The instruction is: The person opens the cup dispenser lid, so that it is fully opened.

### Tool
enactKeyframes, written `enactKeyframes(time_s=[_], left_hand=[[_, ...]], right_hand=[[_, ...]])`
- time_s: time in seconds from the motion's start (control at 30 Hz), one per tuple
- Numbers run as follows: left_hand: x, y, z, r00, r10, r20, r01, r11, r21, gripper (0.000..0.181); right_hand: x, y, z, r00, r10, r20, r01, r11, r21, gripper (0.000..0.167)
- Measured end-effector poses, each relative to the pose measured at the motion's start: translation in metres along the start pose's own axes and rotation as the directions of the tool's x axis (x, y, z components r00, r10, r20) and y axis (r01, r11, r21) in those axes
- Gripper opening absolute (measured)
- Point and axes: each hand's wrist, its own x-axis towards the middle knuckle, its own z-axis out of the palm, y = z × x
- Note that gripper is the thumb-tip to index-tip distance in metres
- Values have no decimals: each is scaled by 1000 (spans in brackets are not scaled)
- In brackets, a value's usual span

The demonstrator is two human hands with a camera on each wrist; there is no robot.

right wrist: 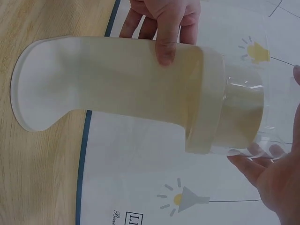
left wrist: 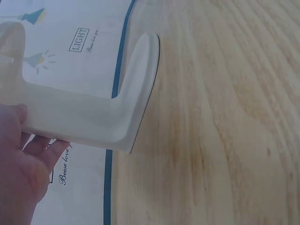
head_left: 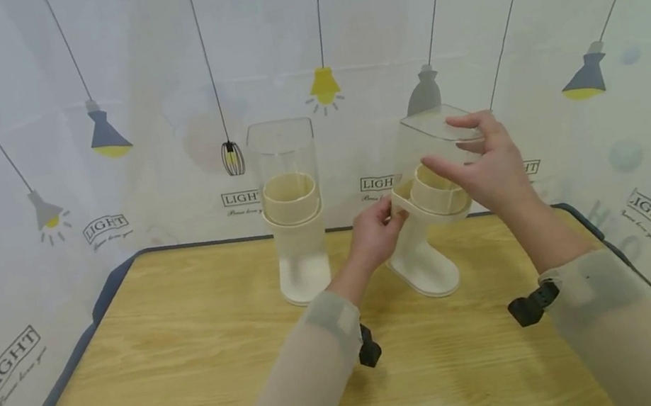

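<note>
A cream plastic stand (head_left: 426, 272) with a rounded foot is at the back right of the table. In its ring sits a clear container (head_left: 426, 141) with a cream collar inside. My left hand (head_left: 374, 232) grips the stand just below the ring; in the right wrist view its thumb lies along the column (right wrist: 126, 79). My right hand (head_left: 493, 168) holds the clear container's right side, thumb and fingers spread around it. A matching stand (head_left: 305, 274) with its own clear container (head_left: 283, 156) stands upright to the left, untouched.
The wooden table (head_left: 185, 370) has a dark blue edge (head_left: 77, 359). Behind it hangs a pale curtain (head_left: 148, 67) printed with lamps and "LIGHT" lettering. Black straps with small black mounts (head_left: 527, 309) sit on both wrists.
</note>
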Motion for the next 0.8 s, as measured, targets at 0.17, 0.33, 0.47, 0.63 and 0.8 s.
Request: enactKeyframes(time_s=[0.17,0.33,0.47,0.63,0.8], left_hand=[[-4,3,1,1000,-10,7,10,1000,-14,37],[-7,5,0,999,-36,20,37,998,-44,41],[-5,7,0,999,-32,0,32,997,-70,43],[-4,7,3,1000,-21,-16,20,998,-63,39],[-4,7,4,999,-7,-48,6,1000,-27,37]], right_hand=[[1,4,-4,1000,20,17,-20,1000,3,71],[1,8,-4,1000,11,23,-11,1000,5,69],[1,8,-2,1000,13,29,-13,1000,15,70],[1,1,-5,1000,-4,1,4,999,-41,73],[8,-12,-7,999,-54,5,54,988,-142,72]])
